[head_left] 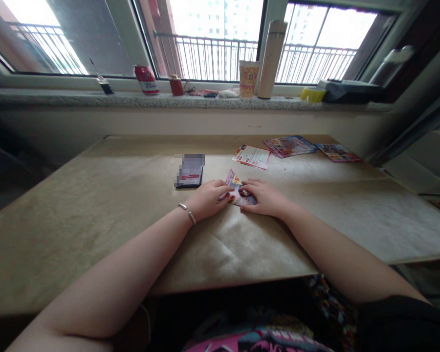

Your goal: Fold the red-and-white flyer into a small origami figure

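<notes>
Between front and back edges of the tabletop (95,205): colour-printed sheet (236,179), seemingly unfinished.
Grip: left hand (208,198) and right hand (267,196) hold it.
Back edge: printed leaflets (291,145), untouched.

red can (146,79) and paper cup (248,78) on windowsill (201,103)

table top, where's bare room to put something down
Widest on the table: left of the phone, out to the left edge. Another lies right of the right hand, nearer than the far-right cards. A smaller patch lies between the picture card and near edge. Crowded around that card: the phone by the left hand, the white printed sheet beyond.
</notes>
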Tool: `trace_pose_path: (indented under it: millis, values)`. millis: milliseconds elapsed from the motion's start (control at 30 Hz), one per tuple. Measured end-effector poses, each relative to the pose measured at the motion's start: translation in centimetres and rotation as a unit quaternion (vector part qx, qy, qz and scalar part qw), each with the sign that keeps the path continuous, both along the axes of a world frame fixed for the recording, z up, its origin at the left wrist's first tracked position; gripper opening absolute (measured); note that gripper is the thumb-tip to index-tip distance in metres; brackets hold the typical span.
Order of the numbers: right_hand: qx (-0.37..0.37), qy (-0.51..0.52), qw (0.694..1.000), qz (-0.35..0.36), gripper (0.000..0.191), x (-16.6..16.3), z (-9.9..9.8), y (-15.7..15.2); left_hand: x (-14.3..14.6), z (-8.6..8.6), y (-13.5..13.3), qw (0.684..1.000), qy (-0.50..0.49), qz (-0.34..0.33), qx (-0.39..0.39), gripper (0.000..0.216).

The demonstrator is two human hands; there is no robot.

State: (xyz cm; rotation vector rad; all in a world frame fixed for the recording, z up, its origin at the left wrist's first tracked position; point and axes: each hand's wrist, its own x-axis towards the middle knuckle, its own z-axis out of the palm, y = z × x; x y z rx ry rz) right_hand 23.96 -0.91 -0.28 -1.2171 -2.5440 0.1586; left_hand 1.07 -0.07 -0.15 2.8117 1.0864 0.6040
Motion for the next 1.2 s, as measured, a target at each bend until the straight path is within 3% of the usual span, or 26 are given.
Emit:
trace_pose_path:
  millis: [133, 433, 567, 733, 867, 1000, 1100, 1200]
  values:
    - [0.017, -0.01, 1.0, 0.023, 0.036, 0.3, 0.7, 0.0, 0.0, 0.0, 0.0, 1.0, 0.006, 0.0, 0.009, 0.029]
    - [-0.006, 0.018, 1.0, 0.023, 0.026, 1.0, 1.2, 0.3, -0.1, 0.2, -0.2, 1.0, -0.003, 0.003, -0.006, 0.028]
    - [-0.019, 0.034, 0.999, -0.013, 0.023, 1.1, 1.3, 0.3, -0.1, 0.4, -0.4, 0.999, -0.044, 0.032, 0.002, 0.017]
    - [-0.03, 0.048, 0.995, -0.086, 0.019, 1.2, 1.4, 0.1, -0.2, 0.9, -0.7, 0.992, -0.104, 0.009, 0.071, 0.009]
    - [-0.03, 0.062, 0.991, -0.113, 0.019, 1.1, 1.3, 0.0, -0.1, 0.8, -0.9, 0.997, -0.022, -0.03, 0.063, 0.018]
    - [-0.035, 0.08, 0.991, -0.106, 0.017, 1.2, 1.1, 0.2, 0.0, 0.1, -0.5, 0.998, 0.053, -0.026, 0.013, 0.03]
    - [0.021, 0.072, 0.994, -0.084, 0.016, 1.2, 1.1, 0.2, -0.1, 0.0, -0.3, 0.998, 0.058, -0.027, -0.007, 0.034]
    - [0.086, -0.013, 0.995, -0.057, 0.017, 0.9, 1.4, -0.2, -0.2, 0.0, -0.3, 0.997, 0.059, -0.037, -0.025, 0.04]
